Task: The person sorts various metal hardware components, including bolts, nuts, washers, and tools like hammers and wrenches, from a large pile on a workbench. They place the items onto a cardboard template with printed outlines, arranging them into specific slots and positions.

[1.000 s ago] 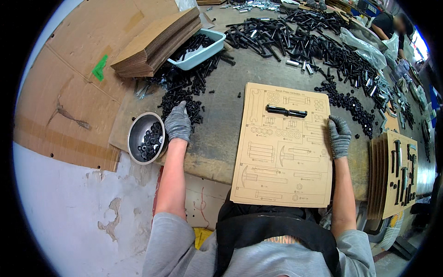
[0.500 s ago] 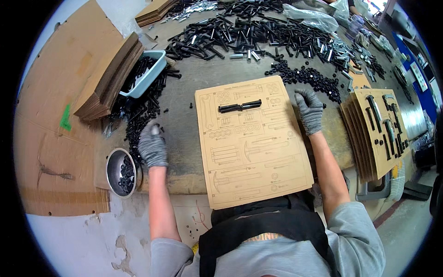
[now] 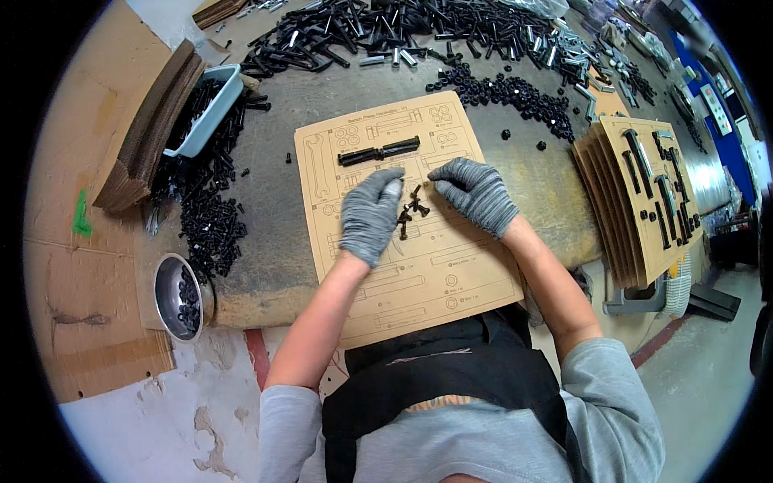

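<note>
A printed brown card [image 3: 467, 278] lies in front of me, overhanging the table's front edge. Several small black bolts [image 3: 412, 211] lie loose at its middle, between my hands. On the left, my left hand [image 3: 370, 216], in a grey knit glove, hovers over the card with its fingers curled beside these bolts; anything inside them is hidden. Opposite it, my right hand [image 3: 473, 196], gloved alike, has its fingertips drawn together, with a tiny dark bit at their tips that I cannot make out. Farther up the card rest long black bolts [image 3: 378, 151] placed end to end.
A steel bowl [image 3: 197, 302] of black pieces stands at the left edge, near piled small bolts [image 3: 211, 233] and a light blue bin [image 3: 221, 113]. Black nuts [image 3: 515, 92] and heaped bolts [image 3: 346, 32] spread behind. Stacked cards [image 3: 596, 201] with hardware stand right.
Both hands have come inward over the card, the left from the small bolt pile, the right from beside the card's edge. Several small bolts now lie on the card. The view has shifted slightly.
</note>
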A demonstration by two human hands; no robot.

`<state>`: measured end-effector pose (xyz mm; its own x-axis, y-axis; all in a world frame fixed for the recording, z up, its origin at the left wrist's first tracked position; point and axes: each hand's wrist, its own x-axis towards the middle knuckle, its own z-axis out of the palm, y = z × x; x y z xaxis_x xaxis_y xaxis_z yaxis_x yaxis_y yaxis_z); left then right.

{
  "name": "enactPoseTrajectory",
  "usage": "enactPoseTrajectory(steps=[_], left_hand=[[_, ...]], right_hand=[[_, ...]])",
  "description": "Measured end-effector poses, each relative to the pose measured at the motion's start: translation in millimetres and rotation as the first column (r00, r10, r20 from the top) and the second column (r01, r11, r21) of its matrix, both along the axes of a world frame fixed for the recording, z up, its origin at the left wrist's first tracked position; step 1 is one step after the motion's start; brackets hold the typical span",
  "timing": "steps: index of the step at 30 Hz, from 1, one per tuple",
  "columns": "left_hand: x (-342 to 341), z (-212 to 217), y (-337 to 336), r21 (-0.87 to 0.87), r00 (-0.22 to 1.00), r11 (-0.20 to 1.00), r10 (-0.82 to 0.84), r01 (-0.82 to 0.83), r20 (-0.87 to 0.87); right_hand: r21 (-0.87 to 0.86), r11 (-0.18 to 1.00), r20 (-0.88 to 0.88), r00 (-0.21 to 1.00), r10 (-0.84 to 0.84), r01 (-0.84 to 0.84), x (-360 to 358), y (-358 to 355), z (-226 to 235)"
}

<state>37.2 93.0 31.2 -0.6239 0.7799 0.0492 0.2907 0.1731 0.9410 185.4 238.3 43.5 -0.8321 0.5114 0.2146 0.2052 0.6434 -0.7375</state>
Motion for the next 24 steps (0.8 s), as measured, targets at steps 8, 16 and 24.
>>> enactPoseTrajectory(steps=[8, 16, 24], left_hand=[[-14.3, 15.4, -13.4, -0.150, 0.979, 0.984, 0.070, -0.099, -0.190], [-28.0, 14.9, 13.6, -0.286, 0.806, 0.958, -0.184, 0.020, -0.562], [-27.6, 13.4, 16.2, -0.265, 0.770, 0.964, -0.147, -0.029, -0.621]], right_hand=[[0.161, 0.986, 0.080, 0.996, 0.030, -0.042, -7.7, 0.2, 7.4], [0.417, 0.824, 0.356, 0.903, 0.240, -0.383, -42.4, 9.8, 12.1], [0.009, 1.000, 0.205, 0.978, -0.028, 0.026, -63.0, 17.8, 3.1]])
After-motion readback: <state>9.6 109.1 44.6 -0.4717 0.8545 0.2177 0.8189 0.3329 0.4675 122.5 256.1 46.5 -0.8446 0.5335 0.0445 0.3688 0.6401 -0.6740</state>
